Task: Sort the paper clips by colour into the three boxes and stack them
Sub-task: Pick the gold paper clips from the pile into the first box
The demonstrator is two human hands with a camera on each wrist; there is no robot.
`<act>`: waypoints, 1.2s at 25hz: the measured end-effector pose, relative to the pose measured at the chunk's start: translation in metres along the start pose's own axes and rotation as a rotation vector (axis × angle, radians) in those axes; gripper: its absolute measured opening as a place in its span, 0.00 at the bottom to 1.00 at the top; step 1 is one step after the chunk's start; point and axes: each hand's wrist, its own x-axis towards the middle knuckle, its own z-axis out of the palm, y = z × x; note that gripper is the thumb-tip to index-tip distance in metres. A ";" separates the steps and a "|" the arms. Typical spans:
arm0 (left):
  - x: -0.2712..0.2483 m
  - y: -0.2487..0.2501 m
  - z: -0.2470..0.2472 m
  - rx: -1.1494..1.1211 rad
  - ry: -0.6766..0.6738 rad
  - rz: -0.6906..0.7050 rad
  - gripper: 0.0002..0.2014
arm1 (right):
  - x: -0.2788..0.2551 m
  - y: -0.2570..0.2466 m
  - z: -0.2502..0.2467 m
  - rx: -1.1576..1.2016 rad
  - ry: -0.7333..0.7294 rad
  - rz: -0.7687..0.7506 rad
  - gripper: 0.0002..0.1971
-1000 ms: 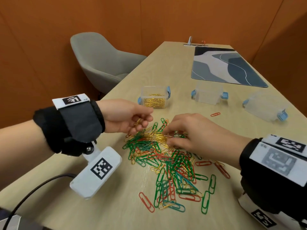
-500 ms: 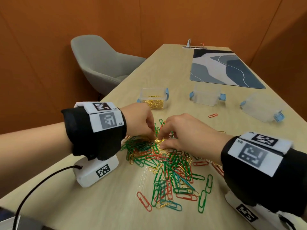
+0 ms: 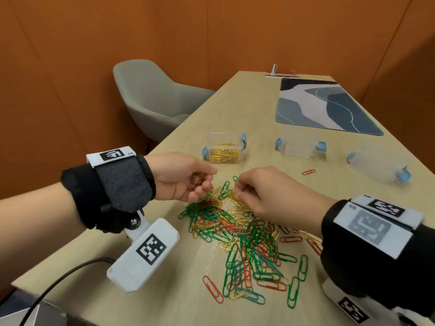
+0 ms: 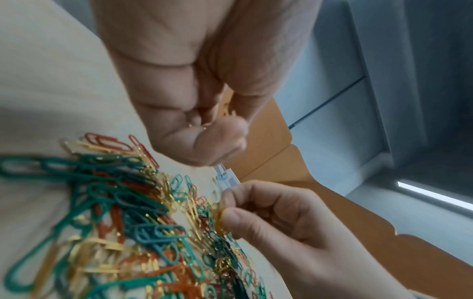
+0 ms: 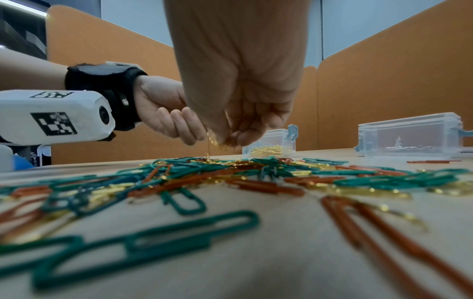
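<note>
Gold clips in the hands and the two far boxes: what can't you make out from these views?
- How many gold clips the left hand holds: curled fingers cover them in the head view; the left wrist view is blurred.
- The right hand pinches gold clips; the count is hidden by fingertips.
- Whether the middle box and right box hold anything: frosted walls, too small.
- Right box in the right wrist view: outside the frame.

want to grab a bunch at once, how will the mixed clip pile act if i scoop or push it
The mixed clip pile lies tangled and overlapping, so clips probably snag and lift in chains. On the smooth table loose ones likely slide and scatter. Each looks thin, light and stiff.
</note>
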 end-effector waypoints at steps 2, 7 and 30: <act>-0.002 -0.005 -0.002 -0.019 0.014 -0.027 0.13 | -0.001 -0.002 -0.002 0.057 0.061 -0.016 0.07; -0.001 -0.011 0.003 -0.172 -0.080 -0.092 0.20 | -0.003 -0.008 -0.005 0.209 0.119 -0.081 0.07; 0.047 0.064 -0.008 0.772 0.516 0.531 0.16 | -0.023 0.002 -0.007 0.011 -0.150 0.020 0.09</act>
